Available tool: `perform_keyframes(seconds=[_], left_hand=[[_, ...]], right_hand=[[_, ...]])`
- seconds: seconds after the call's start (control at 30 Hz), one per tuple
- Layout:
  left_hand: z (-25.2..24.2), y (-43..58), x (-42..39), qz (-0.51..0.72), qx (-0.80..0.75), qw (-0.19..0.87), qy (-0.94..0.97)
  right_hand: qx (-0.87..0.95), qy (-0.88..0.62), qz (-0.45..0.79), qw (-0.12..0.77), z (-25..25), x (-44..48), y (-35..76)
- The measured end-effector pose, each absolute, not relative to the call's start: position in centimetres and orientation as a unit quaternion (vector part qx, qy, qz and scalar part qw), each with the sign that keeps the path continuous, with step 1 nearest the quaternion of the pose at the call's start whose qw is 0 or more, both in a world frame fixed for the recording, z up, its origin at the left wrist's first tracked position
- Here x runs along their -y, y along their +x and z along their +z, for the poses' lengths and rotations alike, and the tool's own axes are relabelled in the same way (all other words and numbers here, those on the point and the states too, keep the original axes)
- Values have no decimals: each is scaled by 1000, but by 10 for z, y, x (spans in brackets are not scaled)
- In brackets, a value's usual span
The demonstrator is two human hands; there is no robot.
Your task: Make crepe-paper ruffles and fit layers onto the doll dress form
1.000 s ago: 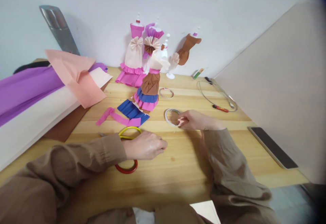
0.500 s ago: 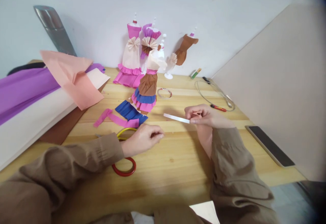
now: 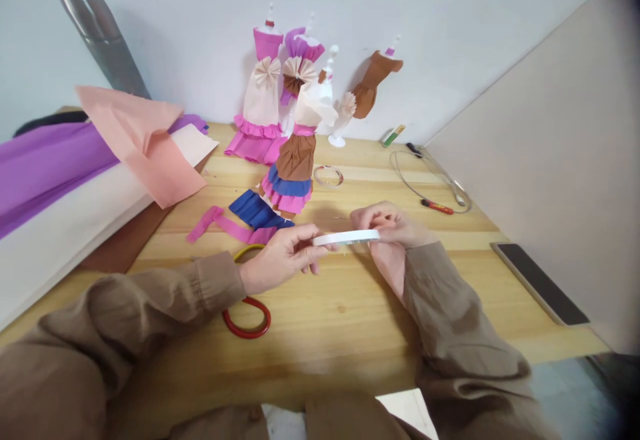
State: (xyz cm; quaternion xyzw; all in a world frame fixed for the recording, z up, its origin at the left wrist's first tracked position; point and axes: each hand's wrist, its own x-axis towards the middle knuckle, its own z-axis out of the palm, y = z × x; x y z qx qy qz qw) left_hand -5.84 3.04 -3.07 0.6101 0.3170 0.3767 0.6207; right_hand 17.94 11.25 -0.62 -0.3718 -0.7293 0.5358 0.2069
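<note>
Between my two hands is a thin white roll of tape (image 3: 346,237), seen almost edge-on. My left hand (image 3: 285,253) pinches its left end between thumb and fingers. At the other end, my right hand (image 3: 395,224) is closed on the roll. A peach piece of crepe paper (image 3: 390,267) hangs below my right hand, beside the sleeve. Partly hidden under my left wrist are scissors with one red handle loop (image 3: 267,320) and one yellow loop. Just beyond my left hand lie a pleated blue crepe paper piece (image 3: 257,209) and a pink strip (image 3: 213,215).
Several small dress forms in crepe paper dresses stand at the back, including a brown-skirted one (image 3: 295,157). Crepe paper sheets (image 3: 135,153) lie on the left. A wire ring (image 3: 329,176), a cable (image 3: 395,167) and a phone (image 3: 540,283) are also on the table.
My left hand has moved up and right and taken hold of the roll's left end. The roll has turned more level. The view has shifted slightly.
</note>
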Motion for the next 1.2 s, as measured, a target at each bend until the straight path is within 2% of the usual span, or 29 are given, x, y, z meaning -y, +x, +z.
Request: perform_keyframes(seconds=[0.23,0.4,0.43,0.6,0.7,0.83,0.93,1.1,1.2], left_hand=[[-35,-59,-29,379,-342,502,698],[-31,-61,-30,353,-386,439,730],[-30,-61,-31,340,-395,424,740],[-24,-65,-40,273,-409,369,789],[-18,-69,-46,290,-389,395,780],[-13,-72,-52,372,-365,416,745],[-17,-72,-54,389,-379,445,712],[-23,-69,-55,358,-378,568,638],[-20,-68,-54,360,-353,593,628]], right_hand=[[714,-443,506,195,-6,-115,180],[657,-496,451,344,7,-105,183],[659,-498,443,347,10,-101,182],[753,-444,444,196,24,-84,164],[776,-412,451,157,24,-79,159],[732,-393,509,226,16,-85,175],[706,-378,535,271,9,-92,189],[707,-330,563,272,3,-99,197],[699,-321,575,278,0,-100,197]])
